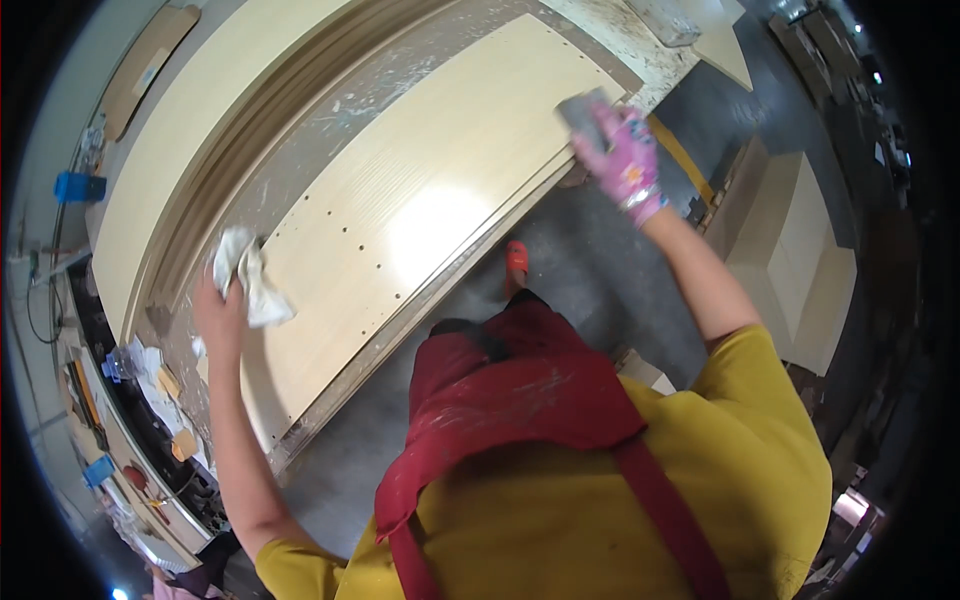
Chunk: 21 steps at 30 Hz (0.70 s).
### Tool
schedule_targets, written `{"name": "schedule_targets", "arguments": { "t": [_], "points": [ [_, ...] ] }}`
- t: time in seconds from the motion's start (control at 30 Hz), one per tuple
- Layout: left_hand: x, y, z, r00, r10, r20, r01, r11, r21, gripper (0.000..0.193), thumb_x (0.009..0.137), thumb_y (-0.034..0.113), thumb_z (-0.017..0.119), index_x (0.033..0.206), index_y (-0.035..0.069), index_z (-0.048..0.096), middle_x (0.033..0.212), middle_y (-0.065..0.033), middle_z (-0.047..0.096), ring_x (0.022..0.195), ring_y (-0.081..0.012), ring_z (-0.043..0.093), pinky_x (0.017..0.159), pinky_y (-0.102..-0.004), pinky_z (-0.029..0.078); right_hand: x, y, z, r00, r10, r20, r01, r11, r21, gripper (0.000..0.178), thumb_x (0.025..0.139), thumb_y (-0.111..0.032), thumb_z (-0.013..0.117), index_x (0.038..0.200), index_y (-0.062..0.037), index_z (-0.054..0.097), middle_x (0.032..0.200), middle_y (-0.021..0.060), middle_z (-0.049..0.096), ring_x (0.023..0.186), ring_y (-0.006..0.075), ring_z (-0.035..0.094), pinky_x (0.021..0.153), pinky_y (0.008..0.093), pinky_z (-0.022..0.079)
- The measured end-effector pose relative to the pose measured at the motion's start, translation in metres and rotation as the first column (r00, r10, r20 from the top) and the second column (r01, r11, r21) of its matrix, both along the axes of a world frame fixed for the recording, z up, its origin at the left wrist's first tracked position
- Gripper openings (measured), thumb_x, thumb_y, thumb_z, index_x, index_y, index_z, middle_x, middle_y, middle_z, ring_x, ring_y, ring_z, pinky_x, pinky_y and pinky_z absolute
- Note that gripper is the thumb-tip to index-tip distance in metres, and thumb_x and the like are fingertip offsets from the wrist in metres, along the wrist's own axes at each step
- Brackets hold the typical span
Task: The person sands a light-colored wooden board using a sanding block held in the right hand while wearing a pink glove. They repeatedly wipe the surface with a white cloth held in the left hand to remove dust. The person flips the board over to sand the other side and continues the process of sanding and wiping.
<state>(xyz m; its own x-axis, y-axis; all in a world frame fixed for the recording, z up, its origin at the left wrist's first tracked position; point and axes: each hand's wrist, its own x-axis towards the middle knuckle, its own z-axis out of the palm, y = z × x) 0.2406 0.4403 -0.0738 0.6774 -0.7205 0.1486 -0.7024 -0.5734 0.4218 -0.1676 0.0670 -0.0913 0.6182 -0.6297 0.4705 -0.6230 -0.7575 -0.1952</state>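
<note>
A pale, curved-edge wooden panel (450, 130) with rows of small drilled holes lies on the workbench in front of me. My left hand (218, 312), bare, is closed around a crumpled white cloth (262, 292) at the panel's left end. At the right end, my right hand (628, 160) wears a pink flowered glove. It grips a grey block (588, 112) that looks like a sanding sponge, over the panel's near right corner. Slight blur softens that hand, so whether the block touches the wood is hard to tell.
Large curved pale boards (190, 130) are stacked beyond the panel. An open cardboard box (790, 250) stands on the floor at the right. A blue container (80, 187), a plastic bottle (120, 364) and papers lie at the left. My foot in a red shoe (516, 256) shows below the bench.
</note>
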Motion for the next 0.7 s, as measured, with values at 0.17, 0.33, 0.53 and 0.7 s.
{"name": "schedule_targets", "arguments": {
  "t": [0.17,0.33,0.53,0.7],
  "points": [
    [-0.002,0.071,-0.042,0.982,0.142,0.124,-0.143,0.99,0.003,0.036,0.088,0.026,0.061,0.116,0.003,0.06,0.1,-0.0219,0.062,0.094,-0.0405,0.059,0.082,-0.0447,0.046,0.096,0.224,-0.038,0.8,0.556,0.224,-0.596,0.778,0.201,0.052,0.079,-0.042,0.061,0.127,-0.0225,0.054,0.128,0.01,0.054,0.113,0.0265,0.054,0.094,0.0428,0.044],
    [0.03,0.107,-0.008,0.999,-0.02,0.05,0.014,0.993,0.116,0.041,0.086,0.027,0.064,0.12,0.005,0.059,0.102,-0.0203,0.063,0.096,-0.0413,0.058,0.083,-0.0448,0.046,0.109,0.212,0.023,0.477,0.877,-0.058,-0.782,0.453,0.427,0.054,0.082,-0.048,0.062,0.127,-0.0177,0.056,0.132,0.0112,0.052,0.114,0.0335,0.053,0.096,0.0451,0.044],
    [0.035,0.162,0.006,0.992,0.029,-0.12,0.004,0.963,0.271,0.058,0.079,0.031,0.072,0.128,0.005,0.055,0.116,-0.0224,0.06,0.11,-0.0406,0.055,0.092,-0.0447,0.044,0.051,0.13,0.035,0.686,0.613,-0.391,-0.549,0.789,0.275,0.059,0.076,-0.042,0.07,0.128,-0.0165,0.058,0.126,0.0214,0.051,0.114,0.0377,0.052,0.097,0.0483,0.041],
    [0.045,0.156,-0.004,0.982,0.057,-0.182,0.011,0.936,0.352,0.066,0.079,0.036,0.072,0.133,0.005,0.051,0.133,-0.0279,0.049,0.123,-0.0424,0.047,0.102,-0.0455,0.04,0.168,0.279,0.004,0.296,0.912,-0.283,-0.87,0.38,0.314,0.058,0.076,-0.045,0.068,0.127,-0.0201,0.057,0.119,0.0204,0.054,0.107,0.0348,0.056,0.092,0.0476,0.043]
  ]
}}
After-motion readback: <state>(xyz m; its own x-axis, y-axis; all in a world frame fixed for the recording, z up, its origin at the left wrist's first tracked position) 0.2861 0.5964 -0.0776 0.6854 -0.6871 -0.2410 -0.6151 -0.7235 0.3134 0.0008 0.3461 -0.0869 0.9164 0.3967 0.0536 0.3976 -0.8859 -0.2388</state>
